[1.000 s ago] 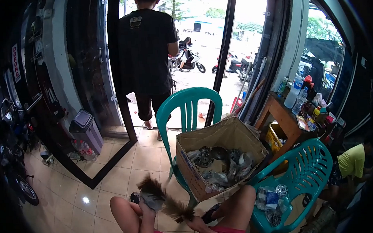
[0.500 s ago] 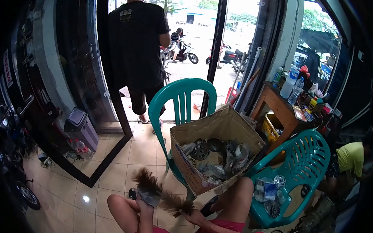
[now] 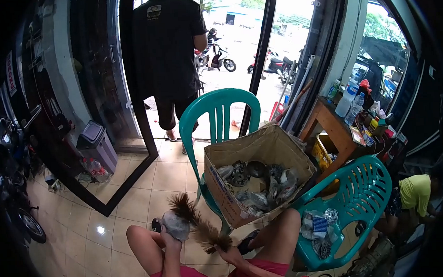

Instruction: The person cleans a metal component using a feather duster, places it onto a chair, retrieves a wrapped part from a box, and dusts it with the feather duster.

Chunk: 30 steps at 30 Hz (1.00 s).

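My left hand (image 3: 172, 242) is closed around a round part in a clear plastic bag (image 3: 176, 225), held above the tiled floor between my knees. A brown feather duster (image 3: 211, 236) is in my right hand (image 3: 230, 255), whose fingers wrap its near end. The duster's far feathers (image 3: 183, 206) reach up beside the bag's upper right edge. In front of me, a worn cardboard box (image 3: 228, 197) rests on a green plastic chair (image 3: 188, 135). Inside it lie metal parts (image 3: 240, 174) and bagged pieces (image 3: 255, 201).
A second green chair (image 3: 352, 187) at the right carries bagged parts (image 3: 318, 226). Behind it stands a wooden table (image 3: 323, 120) with bottles (image 3: 347, 99). A person in black (image 3: 167, 52) stands at the doorway; another in yellow (image 3: 414, 193) bends at far right. A bin (image 3: 97, 145) stands left.
The duster's far feathers have moved up and right, off the front of the bag. More of the bagged part shows in my left hand, slightly higher. The view has shifted a little.
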### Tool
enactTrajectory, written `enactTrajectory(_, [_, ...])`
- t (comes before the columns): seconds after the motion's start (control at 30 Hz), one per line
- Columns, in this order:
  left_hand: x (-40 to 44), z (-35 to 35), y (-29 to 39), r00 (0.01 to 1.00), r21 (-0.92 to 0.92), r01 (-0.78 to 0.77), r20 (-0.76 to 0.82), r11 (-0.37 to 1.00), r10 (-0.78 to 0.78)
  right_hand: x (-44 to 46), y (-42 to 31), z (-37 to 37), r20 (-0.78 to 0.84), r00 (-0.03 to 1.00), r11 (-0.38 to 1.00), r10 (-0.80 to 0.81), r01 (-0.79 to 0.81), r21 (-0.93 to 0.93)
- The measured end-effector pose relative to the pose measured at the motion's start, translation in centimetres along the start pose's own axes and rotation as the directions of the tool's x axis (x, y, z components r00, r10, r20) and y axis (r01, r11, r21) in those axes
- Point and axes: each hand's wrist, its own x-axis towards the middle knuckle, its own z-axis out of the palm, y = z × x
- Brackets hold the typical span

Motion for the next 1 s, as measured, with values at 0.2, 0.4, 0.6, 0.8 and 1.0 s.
enactTrajectory(0.2, [0.0, 0.5, 0.0, 0.999, 0.001, -0.011, 0.039, 1.000, 0.011, 0.6, 0.7, 0.5, 0.173, 0.985, 0.981, -0.001, 0.035, -0.190])
enactTrajectory(0.4, [-0.4, 0.5, 0.1, 1.000, 0.000, 0.006, -0.009, 1.000, -0.006, 2.0, 3.8, 2.1, -0.110, 0.972, 0.978, -0.207, 0.210, 0.008])
enactTrajectory(0.6, [-0.7, 0.7, 0.2, 0.999, 0.036, -0.044, 0.009, 0.998, 0.043, 0.9, 0.8, 0.2, 0.174, 0.970, 0.983, 0.169, -0.153, -0.102])
enactTrajectory(0.8, [0.5, -0.3, 0.0, 0.999, 0.010, -0.023, 0.043, 1.000, 0.023, 1.1, 1.5, 1.0, 0.023, 0.994, 0.995, -0.103, 0.103, 0.014])
enactTrajectory(1.0, [-0.5, 0.6, 0.1, 1.000, 0.005, 0.005, -0.001, 1.000, -0.005, 2.1, 3.3, 1.7, 0.001, 0.997, 0.996, -0.072, 0.072, 0.044])
